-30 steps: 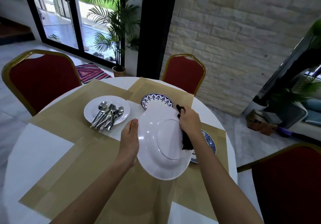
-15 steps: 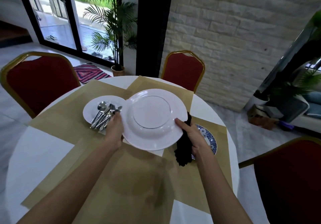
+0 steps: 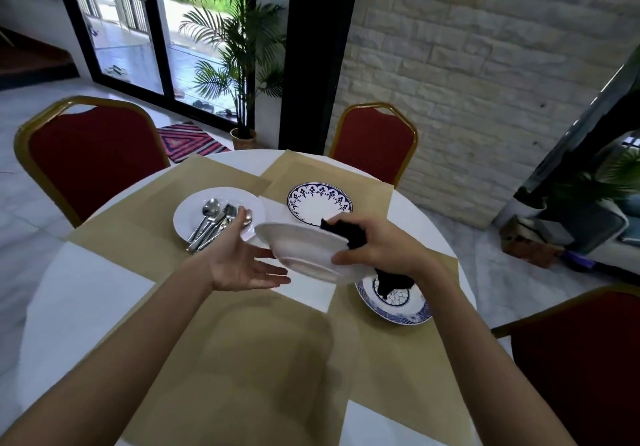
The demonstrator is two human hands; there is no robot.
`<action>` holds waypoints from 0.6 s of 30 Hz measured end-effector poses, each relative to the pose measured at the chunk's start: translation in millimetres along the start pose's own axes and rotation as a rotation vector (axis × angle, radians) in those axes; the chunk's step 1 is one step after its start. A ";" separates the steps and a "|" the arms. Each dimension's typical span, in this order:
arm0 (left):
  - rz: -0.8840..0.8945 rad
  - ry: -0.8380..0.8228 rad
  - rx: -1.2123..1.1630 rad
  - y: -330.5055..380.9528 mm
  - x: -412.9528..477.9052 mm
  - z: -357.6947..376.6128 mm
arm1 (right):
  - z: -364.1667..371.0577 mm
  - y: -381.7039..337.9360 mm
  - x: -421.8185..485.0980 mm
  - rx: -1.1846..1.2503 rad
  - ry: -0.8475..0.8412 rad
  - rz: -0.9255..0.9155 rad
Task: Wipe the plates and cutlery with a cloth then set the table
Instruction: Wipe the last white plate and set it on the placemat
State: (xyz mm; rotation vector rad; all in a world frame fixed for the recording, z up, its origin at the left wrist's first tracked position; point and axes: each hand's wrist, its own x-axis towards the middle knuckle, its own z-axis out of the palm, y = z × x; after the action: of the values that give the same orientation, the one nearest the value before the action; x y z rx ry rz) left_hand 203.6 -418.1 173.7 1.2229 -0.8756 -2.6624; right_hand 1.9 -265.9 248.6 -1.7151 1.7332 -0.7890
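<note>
One white dinner plate [image 3: 304, 251] hangs tilted in the air over the middle of the round counter [image 3: 69, 307], its underside turned toward the camera. The right hand [image 3: 381, 251] pinches the plate's right rim together with a black cloth [image 3: 346, 234], thumb on the underside. The left hand [image 3: 239, 258] lies spread, palm up, just beside the lower left rim; whether it touches is unclear. The plate looks glazed, stiff, fairly heavy and breakable, and probably slick on bare skin, so it wants holding at opposite rims. Toward the far left edge a smaller white plate [image 3: 194, 210] carries the cutlery [image 3: 214, 220]. A blue-patterned plate [image 3: 318, 203] sits toward the far edge and a blue-rimmed plate [image 3: 408, 310] near the right edge.
</note>
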 end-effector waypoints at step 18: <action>0.521 0.076 0.092 -51.4 2.4 8.5 | 16.2 93.8 -6.5 -0.900 0.000 -0.424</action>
State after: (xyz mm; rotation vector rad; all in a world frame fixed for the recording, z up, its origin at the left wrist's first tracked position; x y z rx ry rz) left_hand 203.9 -372.1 149.1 0.9398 -1.1304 -2.1706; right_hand -48.0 -259.4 167.6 -2.7232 1.8848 -0.1247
